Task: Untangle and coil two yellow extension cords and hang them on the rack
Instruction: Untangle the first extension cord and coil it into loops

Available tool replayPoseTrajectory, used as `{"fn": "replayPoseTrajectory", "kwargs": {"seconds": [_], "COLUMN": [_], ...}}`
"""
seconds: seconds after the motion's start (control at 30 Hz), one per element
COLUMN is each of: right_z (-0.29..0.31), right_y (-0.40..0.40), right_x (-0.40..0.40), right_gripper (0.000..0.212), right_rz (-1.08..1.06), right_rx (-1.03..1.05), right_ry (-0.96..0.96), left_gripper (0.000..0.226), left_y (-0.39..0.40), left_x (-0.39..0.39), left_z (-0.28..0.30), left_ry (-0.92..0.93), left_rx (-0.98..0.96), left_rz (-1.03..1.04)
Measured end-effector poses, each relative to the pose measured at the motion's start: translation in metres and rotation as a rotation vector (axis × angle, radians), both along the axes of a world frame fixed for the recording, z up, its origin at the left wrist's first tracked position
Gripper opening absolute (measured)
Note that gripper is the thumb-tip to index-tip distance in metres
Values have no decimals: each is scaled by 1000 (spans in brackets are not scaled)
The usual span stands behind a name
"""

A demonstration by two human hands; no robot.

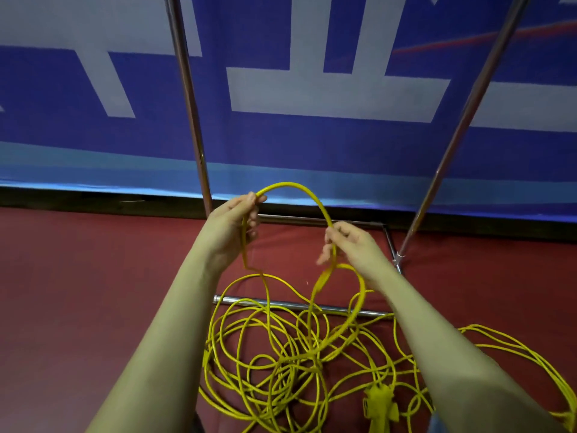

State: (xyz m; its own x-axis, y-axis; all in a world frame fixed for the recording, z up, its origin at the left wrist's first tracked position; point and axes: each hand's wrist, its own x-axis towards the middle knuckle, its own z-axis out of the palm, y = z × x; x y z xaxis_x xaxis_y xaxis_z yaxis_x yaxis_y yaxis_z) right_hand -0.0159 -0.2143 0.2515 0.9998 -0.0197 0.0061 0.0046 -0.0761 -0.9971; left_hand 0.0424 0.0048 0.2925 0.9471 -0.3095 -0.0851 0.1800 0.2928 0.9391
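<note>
Both arms reach forward and down from the near edge, hands raised above the floor. The left hand [239, 221] has its thumb and fingers curled round the cord [290, 187], pinching it at the left foot of an arch. The right hand [349, 245] grips the same cord at the arch's right foot, fingers curled round it; its lower fingers are blurred.

The cord is thin and yellow. Between the hands it rises in a smooth arch, and from each hand it drops to the tangle [281, 354] on the red floor [78, 292]. That tangle lies near, between and under the forearms, as many overlapping loops; a further bundle of loops spreads to the near right. A yellow plug [379, 401] lies among them near the bottom edge.

The rack [187, 89] stands just beyond the hands: two chrome uprights and low chrome bars, one bar running under the tangle. Behind it hangs a blue banner [312, 142].
</note>
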Motion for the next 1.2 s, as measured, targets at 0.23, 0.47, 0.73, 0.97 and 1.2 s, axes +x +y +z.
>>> {"fn": "replayPoseTrajectory", "kwargs": {"seconds": [0.23, 0.47, 0.73, 0.97, 1.2], "right_z": [18, 22, -5, -28, -30], "right_y": [-19, -7, -16, -30, -38], "right_x": [-10, -12, -16, -21, -14], "right_gripper": [26, 16, 19, 28, 16], "right_rz": [29, 128, 258, 84, -205], "right_rx": [-284, -375, -426, -426, -487], "right_ry": [-21, -98, 55, 192, 163], "left_gripper": [16, 17, 17, 23, 22], "left_y": [7, -31, -15, 5, 32], "left_x": [-8, -31, -21, -4, 6], "left_z": [-5, 3, 2, 0, -15], "left_ry": [-104, -344, -340, -291, -287], "left_rx": [433, 631, 372, 311, 751], "left_rz": [-96, -314, 26, 200, 207]}}
